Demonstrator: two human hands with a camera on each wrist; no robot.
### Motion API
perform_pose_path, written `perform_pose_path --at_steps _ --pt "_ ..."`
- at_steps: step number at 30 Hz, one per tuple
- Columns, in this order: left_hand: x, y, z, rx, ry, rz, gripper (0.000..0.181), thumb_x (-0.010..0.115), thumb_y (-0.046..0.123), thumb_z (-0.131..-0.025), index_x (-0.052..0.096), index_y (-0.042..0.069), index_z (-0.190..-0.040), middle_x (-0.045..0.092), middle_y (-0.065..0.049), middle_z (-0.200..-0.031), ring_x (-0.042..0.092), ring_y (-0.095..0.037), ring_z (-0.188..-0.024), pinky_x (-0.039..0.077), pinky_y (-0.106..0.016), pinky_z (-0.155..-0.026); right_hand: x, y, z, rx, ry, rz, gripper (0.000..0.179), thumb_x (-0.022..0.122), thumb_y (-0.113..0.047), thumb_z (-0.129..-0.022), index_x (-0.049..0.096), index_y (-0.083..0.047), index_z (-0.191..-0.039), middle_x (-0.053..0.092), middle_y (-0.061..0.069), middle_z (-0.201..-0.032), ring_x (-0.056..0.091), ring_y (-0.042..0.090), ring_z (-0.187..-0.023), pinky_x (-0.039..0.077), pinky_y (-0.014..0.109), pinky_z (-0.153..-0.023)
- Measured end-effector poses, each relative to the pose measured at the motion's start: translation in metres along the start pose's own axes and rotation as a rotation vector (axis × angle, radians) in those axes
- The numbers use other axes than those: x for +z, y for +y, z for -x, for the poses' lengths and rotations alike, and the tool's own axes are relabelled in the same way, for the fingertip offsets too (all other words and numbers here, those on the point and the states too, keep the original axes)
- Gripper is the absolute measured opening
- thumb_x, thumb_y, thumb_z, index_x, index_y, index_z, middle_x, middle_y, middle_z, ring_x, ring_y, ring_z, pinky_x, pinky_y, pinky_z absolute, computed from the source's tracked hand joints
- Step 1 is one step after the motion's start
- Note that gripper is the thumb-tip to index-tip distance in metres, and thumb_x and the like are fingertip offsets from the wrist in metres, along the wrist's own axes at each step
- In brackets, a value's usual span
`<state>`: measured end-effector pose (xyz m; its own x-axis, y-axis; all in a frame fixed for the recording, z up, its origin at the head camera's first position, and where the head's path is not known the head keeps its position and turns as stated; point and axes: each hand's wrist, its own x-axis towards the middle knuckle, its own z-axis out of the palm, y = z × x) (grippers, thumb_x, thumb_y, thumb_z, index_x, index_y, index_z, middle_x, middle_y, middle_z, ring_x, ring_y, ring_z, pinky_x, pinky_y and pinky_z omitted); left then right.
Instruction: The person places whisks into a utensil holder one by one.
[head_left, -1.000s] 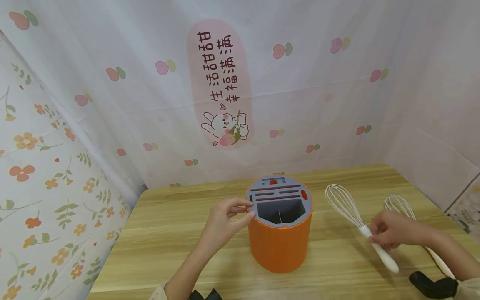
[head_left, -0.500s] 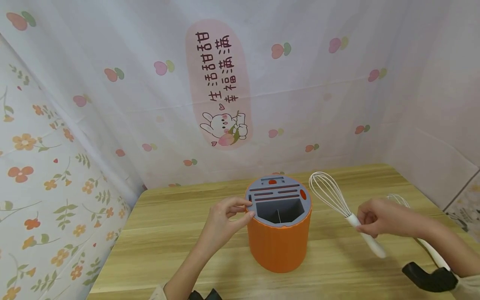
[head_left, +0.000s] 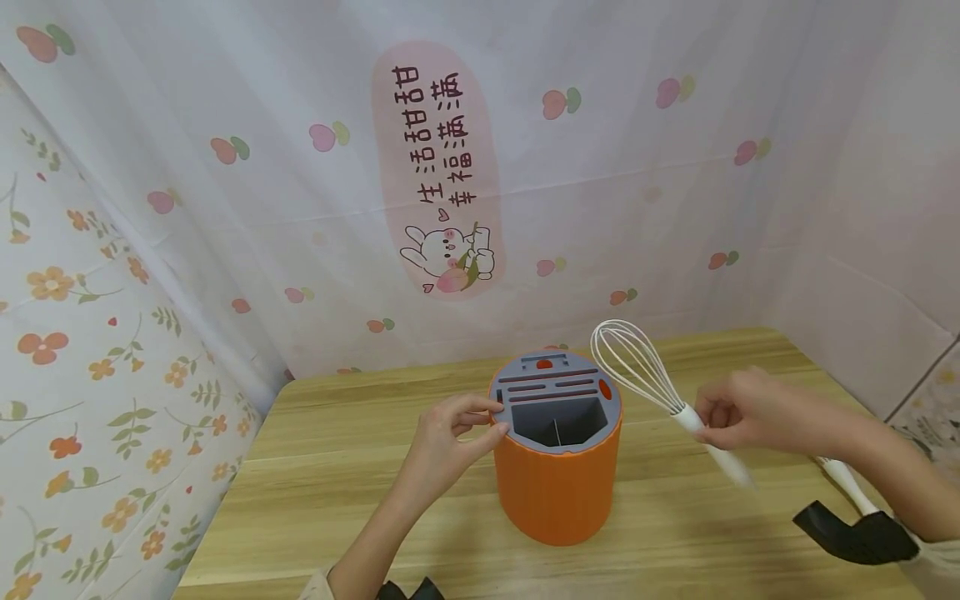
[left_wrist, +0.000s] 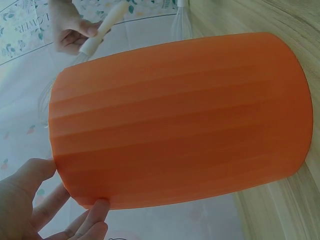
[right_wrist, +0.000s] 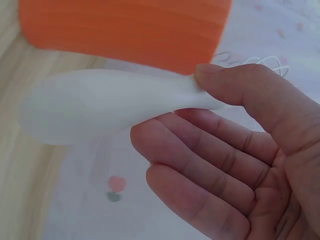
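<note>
My right hand (head_left: 738,410) pinches a white whisk (head_left: 643,367) by the upper end of its handle, thumb against fingers. Held above the table, the whisk has its wire loops pointing up and left, overlapping the right rim of an orange round utensil holder (head_left: 555,492). The right wrist view shows the thick white handle (right_wrist: 90,107) sticking out past the thumb, with the lower fingers spread away from it. On the holder's left side, my left hand (head_left: 453,437) holds the rim between thumb and fingertips. A grey slotted insert (head_left: 517,435) tops the holder, with a divided compartment at its front.
A second whisk (head_left: 847,485) lies on the wooden table (head_left: 322,483) to the right, partly hidden behind my right forearm. Patterned white curtains (head_left: 300,208) hang behind and beside the table. Black wrist straps (head_left: 855,533) show at the lower edge.
The right hand has lifted the whisk from near the table and carried it left and up toward the holder. The left hand has stayed at the rim.
</note>
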<state>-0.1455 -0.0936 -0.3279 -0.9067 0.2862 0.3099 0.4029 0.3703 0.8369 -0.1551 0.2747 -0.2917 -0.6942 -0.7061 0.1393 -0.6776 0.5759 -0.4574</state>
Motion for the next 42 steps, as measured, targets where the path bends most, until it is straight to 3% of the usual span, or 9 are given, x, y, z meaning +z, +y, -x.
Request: perform_pose_path --at_steps 8,19,29,42 --pt "-0.001 0.0 0.0 0.004 0.0 0.0 0.02 0.07 0.019 -0.081 0.068 0.014 -0.101 0.062 0.004 -0.105 0.062 -0.01 -0.09 0.047 -0.033 -0.089 -0.01 -0.026 -0.018 -0.031 0.018 0.059 0.013 0.069 -0.014 -0.081 0.061 -0.023 -0.075 0.055 -0.021 -0.066 0.052 -0.005 -0.058 0.045 0.019 -0.05" --pt "0.0 0.0 0.0 0.01 0.006 -0.001 0.02 0.071 0.018 -0.081 0.068 0.012 -0.1 0.063 0.0 -0.104 0.063 -0.015 -0.089 0.047 -0.037 -0.089 -0.02 -0.063 -0.04 -0.036 -0.029 0.08 0.009 0.067 -0.016 -0.083 0.062 -0.022 -0.077 0.054 -0.021 -0.066 0.052 -0.005 -0.057 0.047 0.019 -0.052" --pt "0.0 0.002 0.002 0.018 0.016 0.028 0.021 0.072 0.017 -0.08 0.068 0.01 -0.099 0.063 -0.003 -0.104 0.063 -0.017 -0.089 0.047 -0.039 -0.09 -0.026 -0.092 -0.071 -0.115 -0.06 0.106 0.011 0.067 -0.012 -0.08 0.062 -0.021 -0.076 0.055 -0.021 -0.065 0.053 -0.005 -0.057 0.048 0.019 -0.054" --pt "0.0 -0.002 0.0 0.03 0.025 -0.001 0.02 0.072 0.017 -0.08 0.068 0.012 -0.099 0.063 -0.003 -0.105 0.064 -0.017 -0.089 0.047 -0.039 -0.088 -0.022 -0.111 -0.108 -0.131 -0.108 0.144 0.011 0.069 -0.016 -0.08 0.061 -0.018 -0.073 0.055 -0.016 -0.064 0.051 -0.004 -0.057 0.047 0.019 -0.054"
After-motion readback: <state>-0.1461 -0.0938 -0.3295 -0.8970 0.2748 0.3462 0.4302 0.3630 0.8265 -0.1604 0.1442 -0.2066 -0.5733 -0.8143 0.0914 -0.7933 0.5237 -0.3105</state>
